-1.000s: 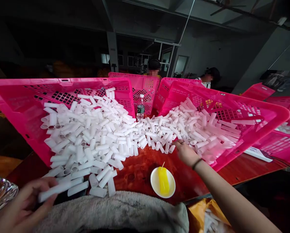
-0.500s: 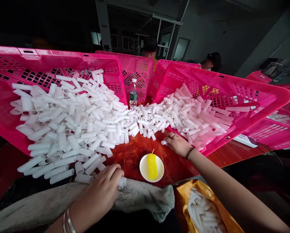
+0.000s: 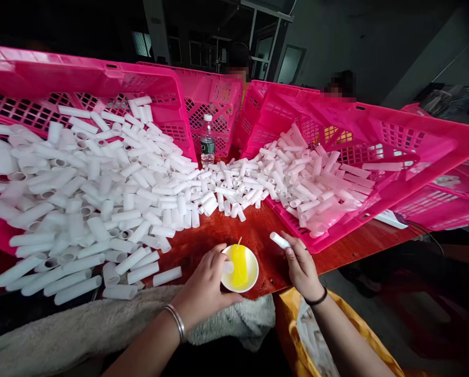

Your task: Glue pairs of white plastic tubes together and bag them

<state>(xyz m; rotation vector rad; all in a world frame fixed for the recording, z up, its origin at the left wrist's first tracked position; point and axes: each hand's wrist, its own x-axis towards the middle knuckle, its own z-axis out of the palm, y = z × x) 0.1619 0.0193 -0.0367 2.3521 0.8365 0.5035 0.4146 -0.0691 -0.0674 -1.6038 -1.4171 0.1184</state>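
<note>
My left hand [image 3: 209,285] is closed round a white plastic tube, whose end [image 3: 228,267] pokes out over a small white dish [image 3: 251,269] of yellow liquid with a thin stick in it. My right hand [image 3: 302,267] pinches a short white tube [image 3: 279,241] just right of the dish, above the red table [image 3: 258,235]. Two tilted pink crates, the left one [image 3: 81,78] and the right one [image 3: 415,141], spill heaps of white tubes [image 3: 140,188] onto the table.
A water bottle [image 3: 208,140] stands between the crates at the back. A grey towel [image 3: 101,324] lies along the near table edge. An orange bag [image 3: 297,324] with white tubes sits below the table on the right. Two people sit behind further pink crates.
My left hand moved right with its tube to the dish. My right hand picked a short tube from the pile and drew it back toward me. The camera tilted down.
</note>
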